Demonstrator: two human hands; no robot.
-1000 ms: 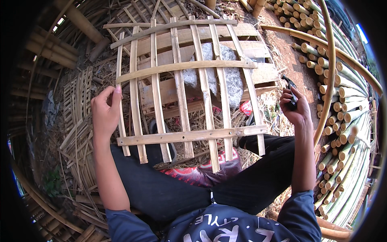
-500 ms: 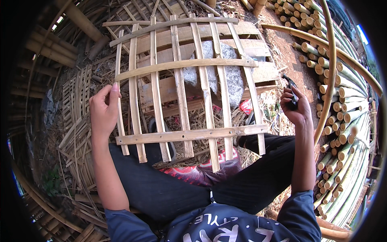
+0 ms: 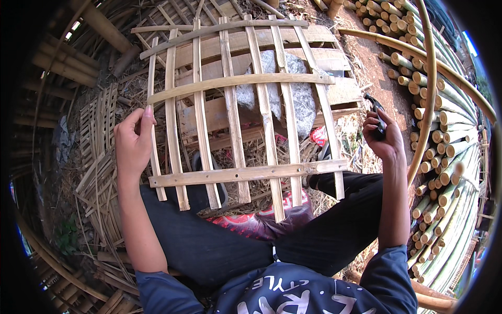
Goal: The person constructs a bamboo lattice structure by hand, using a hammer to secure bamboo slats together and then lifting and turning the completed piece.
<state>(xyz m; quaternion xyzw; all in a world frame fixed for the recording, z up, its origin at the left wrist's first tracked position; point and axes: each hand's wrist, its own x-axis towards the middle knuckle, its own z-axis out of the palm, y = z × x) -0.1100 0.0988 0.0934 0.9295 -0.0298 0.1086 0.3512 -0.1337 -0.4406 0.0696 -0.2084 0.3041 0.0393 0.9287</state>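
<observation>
A lattice panel (image 3: 230, 82) of pale split-bamboo slats, joined by crosspieces, lies tilted in front of me over a grey stone (image 3: 306, 102) and wooden planks (image 3: 211, 51). My left hand (image 3: 132, 138) is closed at the panel's left side, thumb and bent fingers gripping the outer slat. To the right of the panel and apart from it, my right hand (image 3: 386, 138) is wrapped round a dark, black-looking tool (image 3: 378, 111). Most of that tool is hidden in the palm, so its kind is unclear. Small dark nail spots show along the near crosspiece.
Cut bamboo poles (image 3: 449, 120) are piled along the right, with a bent pole (image 3: 430, 78) arching before them. Slatted bamboo pieces (image 3: 99, 120) lie at the left. A red and white wrapper (image 3: 318, 136) rests beyond the panel's near right part. My legs are spread under the near edge.
The panel and my left hand have shifted very slightly to the left. My right hand keeps its hold on the dark tool, almost still.
</observation>
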